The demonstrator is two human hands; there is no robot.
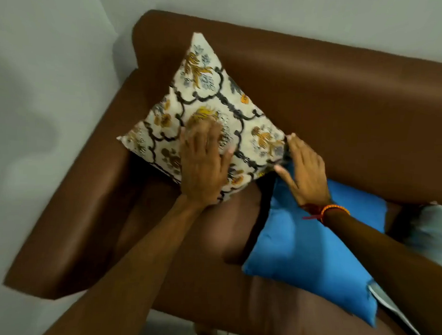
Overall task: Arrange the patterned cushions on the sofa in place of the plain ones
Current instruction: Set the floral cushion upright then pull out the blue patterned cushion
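A cream patterned cushion (212, 97) with yellow flowers and dark trellis lines stands on one corner in the left corner of the brown sofa (342, 109), leaning on the backrest. My left hand (202, 164) lies flat on its front with fingers spread. My right hand (302, 167) presses against the cushion's right corner, fingers extended, an orange band on the wrist. A plain blue cushion (299, 257) lies flat on the seat just right of it, partly under my right forearm.
The sofa's left armrest (70, 212) runs beside a pale wall (42, 86). A light grey-white cushion or cloth (430, 229) shows at the right edge, and another pale edge (385, 298) sticks out beneath the blue cushion.
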